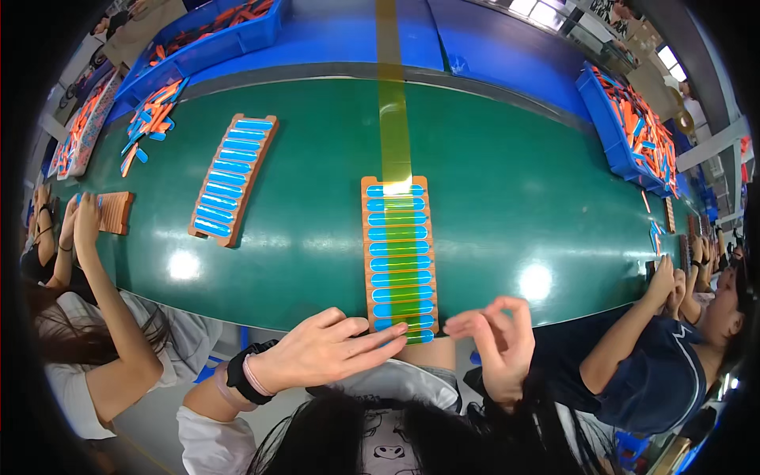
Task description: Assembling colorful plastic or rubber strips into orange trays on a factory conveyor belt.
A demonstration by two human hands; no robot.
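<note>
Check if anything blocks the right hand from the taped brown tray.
Nothing visible does: only a gap separates the right hand from the near end of the brown tray. The left hand is on the opposite side, fingers over the yellow tape.

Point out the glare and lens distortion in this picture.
Head view: two round glare spots on the green table, either side of the middle tray; head view: a white flare on the yellow tape at the tray's far end; head view: fisheye bending that bows the table's edges, with black filling the corners.
</note>
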